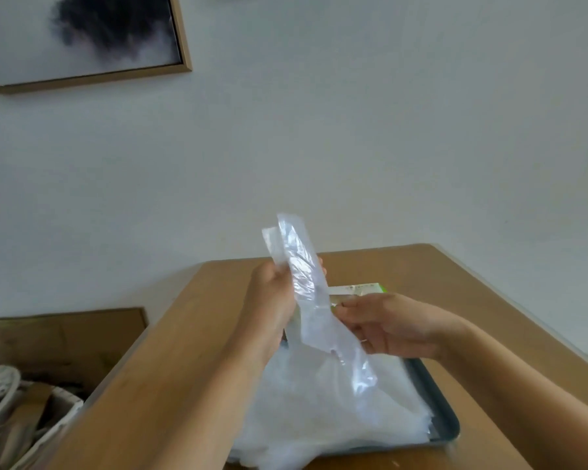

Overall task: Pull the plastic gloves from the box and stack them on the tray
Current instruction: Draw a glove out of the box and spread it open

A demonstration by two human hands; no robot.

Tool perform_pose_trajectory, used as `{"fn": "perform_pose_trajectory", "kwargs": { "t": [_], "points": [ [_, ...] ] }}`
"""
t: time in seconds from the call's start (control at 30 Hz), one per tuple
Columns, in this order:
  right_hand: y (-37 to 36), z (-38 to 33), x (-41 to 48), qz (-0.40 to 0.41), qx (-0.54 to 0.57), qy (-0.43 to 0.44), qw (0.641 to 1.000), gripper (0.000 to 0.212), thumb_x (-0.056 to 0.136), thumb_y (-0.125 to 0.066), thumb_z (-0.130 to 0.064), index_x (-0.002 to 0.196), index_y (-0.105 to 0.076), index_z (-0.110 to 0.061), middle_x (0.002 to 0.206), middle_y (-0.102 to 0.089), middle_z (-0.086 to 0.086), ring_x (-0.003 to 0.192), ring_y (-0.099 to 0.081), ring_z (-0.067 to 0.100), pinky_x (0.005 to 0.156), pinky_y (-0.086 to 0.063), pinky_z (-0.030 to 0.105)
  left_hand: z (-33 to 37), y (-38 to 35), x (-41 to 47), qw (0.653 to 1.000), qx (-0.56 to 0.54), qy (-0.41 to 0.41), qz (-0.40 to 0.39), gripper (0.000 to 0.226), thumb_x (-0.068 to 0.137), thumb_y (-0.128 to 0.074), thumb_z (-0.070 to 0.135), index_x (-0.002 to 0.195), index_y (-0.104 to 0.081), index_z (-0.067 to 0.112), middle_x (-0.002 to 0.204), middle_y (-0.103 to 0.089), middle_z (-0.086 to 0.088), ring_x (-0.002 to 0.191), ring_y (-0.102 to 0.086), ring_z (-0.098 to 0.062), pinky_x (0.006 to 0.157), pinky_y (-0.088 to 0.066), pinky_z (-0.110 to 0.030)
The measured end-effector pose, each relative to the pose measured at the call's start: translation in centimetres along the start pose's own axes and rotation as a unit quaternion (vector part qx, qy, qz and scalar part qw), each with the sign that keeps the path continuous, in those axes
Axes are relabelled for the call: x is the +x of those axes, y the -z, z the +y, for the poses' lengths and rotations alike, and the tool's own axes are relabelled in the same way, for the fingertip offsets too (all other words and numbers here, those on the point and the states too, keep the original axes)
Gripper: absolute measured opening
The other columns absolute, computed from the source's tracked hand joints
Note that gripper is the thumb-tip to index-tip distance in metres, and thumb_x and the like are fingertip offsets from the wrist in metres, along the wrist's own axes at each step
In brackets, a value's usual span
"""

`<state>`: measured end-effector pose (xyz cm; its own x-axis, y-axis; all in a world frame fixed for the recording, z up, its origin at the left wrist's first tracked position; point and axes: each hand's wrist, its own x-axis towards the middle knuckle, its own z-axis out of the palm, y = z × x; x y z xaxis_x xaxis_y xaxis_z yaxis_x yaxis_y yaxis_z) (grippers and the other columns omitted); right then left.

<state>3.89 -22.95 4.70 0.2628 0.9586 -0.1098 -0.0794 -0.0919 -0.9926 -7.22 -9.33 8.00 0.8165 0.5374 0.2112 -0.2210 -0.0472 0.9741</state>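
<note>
Held glove: one clear plastic glove [314,310] is held up in the air above the tray, slanting from upper left to lower right; its lower end hangs just over the pile.
Left hand: the left hand [273,295] grips the glove's upper part, fingers curled round the plastic, with the top end sticking up past them.
Right hand: the right hand [392,329] pinches the glove's right edge between thumb and forefinger; the other fingers [370,346] are loosely curled beneath.
Stack: a crumpled pile of gloves [319,415] fills the tray and spills over its near left side.
Tray: a dark tray [450,418] lies on the near part of the table, partly hidden by the left forearm.
Box: the box [357,288] sits beyond the tray, mostly blocked by the glove and right hand; only a white top edge and a green corner show.
Table: the wooden table [184,368] stands against a pale wall.
Surroundings: a framed picture [82,39] hangs at the far left; a bin of clutter [4,412] stands left of the table.
</note>
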Motion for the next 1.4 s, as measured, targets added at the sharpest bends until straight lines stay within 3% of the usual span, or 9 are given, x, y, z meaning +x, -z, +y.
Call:
{"fn": "perform_pose_trajectory", "kwargs": {
  "t": [0.07,0.17,0.3,0.53,0.7,0.83,1.0,1.2,1.4],
  "points": [
    [-0.5,-1.2,-0.5,0.083,-0.041,0.009,0.996,0.057,0.089,-0.048,-0.044,0.123,-0.057,0.001,0.116,-0.066,0.013,0.104,-0.063,0.025,0.095,-0.05,0.039,0.7,0.5,-0.4,0.984,0.144,-0.102,0.019,0.026,0.072,-0.061,0.033,0.071,-0.068,0.008,0.064,-0.06,0.002,0.06,-0.053,-0.013,0.06,-0.044,-0.027],
    [-1.0,-3.4,-1.9,0.155,-0.081,0.085,0.981,0.076,0.075,-0.05,-0.073,0.12,-0.061,-0.012,0.116,-0.069,0.004,0.11,-0.064,0.02,0.098,-0.049,0.039,2.1,1.4,-0.6,0.885,0.387,-0.257,0.043,0.031,0.082,-0.07,0.037,0.072,-0.063,0.008,0.056,-0.05,0.002,0.053,-0.042,-0.011,0.054,-0.038,-0.027],
    [-2.1,-5.7,-4.7,0.172,-0.156,0.173,0.957,0.063,0.072,-0.064,-0.064,0.112,-0.067,-0.015,0.108,-0.072,-0.001,0.104,-0.067,0.012,0.09,-0.052,0.022,3.5,1.6,-1.5,0.819,0.491,-0.297,0.007,0.023,0.08,-0.072,0.035,0.072,-0.065,0.015,0.058,-0.057,-0.003,0.06,-0.053,-0.019,0.057,-0.041,-0.03],
    [-3.9,-5.3,-4.5,0.245,-0.34,0.142,0.897,0.055,0.064,-0.086,-0.027,0.112,-0.062,-0.037,0.102,-0.069,-0.016,0.091,-0.064,-0.005,0.08,-0.053,0.017,3.4,1.0,-1.9,0.845,0.486,-0.211,-0.073,0.018,0.08,-0.071,0.027,0.068,-0.063,0.016,0.057,-0.051,-0.002,0.053,-0.042,-0.011,0.052,-0.034,-0.024],
    [-4.5,-4.6,-4.1,0.236,-0.466,0.147,0.84,0.065,0.064,-0.085,-0.033,0.12,-0.053,-0.043,0.113,-0.06,-0.025,0.106,-0.054,-0.009,0.088,-0.045,0.017,3.7,0.8,-2.4,0.858,0.477,-0.165,-0.099,0.011,0.08,-0.074,0.028,0.079,-0.073,0.018,0.066,-0.067,0.007,0.07,-0.058,0.002,0.058,-0.041,-0.007],
    [-5.2,-3.3,-2.8,0.287,-0.503,0.218,0.785,0.033,0.081,-0.07,-0.038,0.112,-0.06,-0.033,0.108,-0.062,-0.019,0.101,-0.056,-0.003,0.083,-0.046,0.019,3.2,1.0,-1.9,0.878,0.449,-0.117,-0.119,0.011,0.08,-0.071,0.018,0.071,-0.072,0.012,0.056,-0.065,0.006,0.05,-0.059,-0.005,0.048,-0.038,-0.007],
    [-5.2,-3.3,-2.6,0.336,-0.445,0.243,0.794,0.013,0.094,-0.054,-0.015,0.087,-0.065,-0.016,0.077,-0.068,-0.007,0.074,-0.063,0.006,0.071,-0.05,0.028,2.6,2.5,-0.7,0.893,0.413,-0.03,-0.174,0.012,0.081,-0.071,0.009,0.071,-0.072,0.016,0.052,-0.064,0.012,0.047,-0.055,0.006,0.049,-0.038,-0.009],
    [-4.8,-3.9,-3.2,0.366,-0.336,0.233,0.836,0.023,0.1,-0.04,-0.011,0.086,-0.057,-0.015,0.068,-0.064,-0.002,0.046,-0.058,0.012,0.052,-0.044,0.018,2.2,6.2,1.2,0.899,0.378,0.027,-0.22,0.012,0.086,-0.065,0.006,0.093,-0.075,0.004,0.089,-0.075,0.006,0.091,-0.068,-0.007,0.091,-0.049,-0.029],
    [-3.9,-3.2,-2.9,0.369,-0.283,0.168,0.869,0.021,0.1,-0.042,-0.013,0.094,-0.063,-0.014,0.07,-0.07,-0.003,0.042,-0.057,0.014,0.049,-0.047,0.025,3.4,8.5,0.9,0.914,0.293,0.126,-0.249,0.026,0.089,-0.062,0.011,0.068,-0.077,0.015,0.065,-0.067,-0.005,0.056,-0.054,-0.013,0.056,-0.041,-0.024]
  ]
}}
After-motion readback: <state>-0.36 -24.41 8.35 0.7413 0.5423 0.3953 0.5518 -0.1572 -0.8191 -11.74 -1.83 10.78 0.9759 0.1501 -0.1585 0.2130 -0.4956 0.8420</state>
